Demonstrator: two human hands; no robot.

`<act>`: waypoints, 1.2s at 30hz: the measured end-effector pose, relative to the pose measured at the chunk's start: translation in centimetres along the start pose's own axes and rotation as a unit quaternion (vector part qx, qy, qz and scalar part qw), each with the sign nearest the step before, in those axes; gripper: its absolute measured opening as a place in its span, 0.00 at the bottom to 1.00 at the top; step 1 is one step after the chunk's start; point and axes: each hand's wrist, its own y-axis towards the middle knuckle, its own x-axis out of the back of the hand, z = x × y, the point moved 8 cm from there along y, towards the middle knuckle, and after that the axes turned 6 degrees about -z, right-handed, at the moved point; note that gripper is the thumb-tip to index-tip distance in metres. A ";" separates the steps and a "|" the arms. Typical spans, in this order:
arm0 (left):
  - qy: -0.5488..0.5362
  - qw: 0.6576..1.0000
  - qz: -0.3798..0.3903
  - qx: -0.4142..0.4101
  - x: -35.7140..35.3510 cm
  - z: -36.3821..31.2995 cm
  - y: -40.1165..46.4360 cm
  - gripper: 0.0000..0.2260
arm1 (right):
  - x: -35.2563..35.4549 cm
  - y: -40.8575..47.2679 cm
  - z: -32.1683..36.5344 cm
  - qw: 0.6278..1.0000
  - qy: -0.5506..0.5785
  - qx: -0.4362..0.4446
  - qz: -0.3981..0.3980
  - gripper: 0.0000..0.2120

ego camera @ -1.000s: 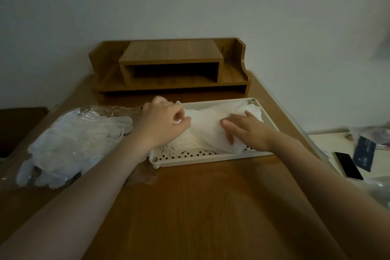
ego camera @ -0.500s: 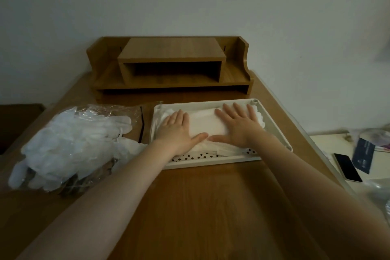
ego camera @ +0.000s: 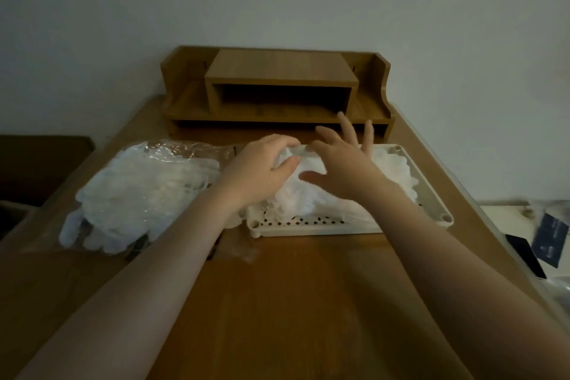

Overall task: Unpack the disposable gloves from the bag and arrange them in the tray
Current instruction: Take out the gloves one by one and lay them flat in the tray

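Observation:
A white perforated tray [ego camera: 438,213] lies on the wooden desk with a heap of white disposable gloves [ego camera: 394,173] in it. My left hand [ego camera: 262,170] is over the tray's left part, its fingers and thumb curled round a bunch of the gloves. Just right of it, my right hand [ego camera: 342,163] is lifted above the heap with its fingers spread and straight. At the left, a clear plastic bag [ego camera: 185,148] lies on the desk holding more white gloves [ego camera: 135,200].
A wooden desk organiser [ego camera: 277,92] stands against the wall right behind the tray. Lower, off the desk's right edge, a white surface carries a dark phone [ego camera: 524,256] and a dark blue card [ego camera: 552,241]. A dark piece of furniture [ego camera: 37,163] sits at the left.
Both hands lay flat on the gloves in the tray half a second ago. Now the left grips a bunch of gloves and the right has lifted with spread fingers.

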 end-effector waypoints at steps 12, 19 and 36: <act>-0.115 0.989 -0.072 0.055 5.5 9.0 -3.2 0.09 | -4.1 1.0 13.0 0.961 0.243 0.120 0.044 0.15; -0.134 0.990 -0.042 0.032 5.2 9.1 -2.7 0.09 | -4.8 0.3 12.2 0.974 0.166 0.129 0.082 0.08; -0.232 0.971 0.021 0.043 3.8 6.6 -3.7 0.03 | 1.0 -0.5 6.5 0.488 0.853 -0.173 -0.065 0.10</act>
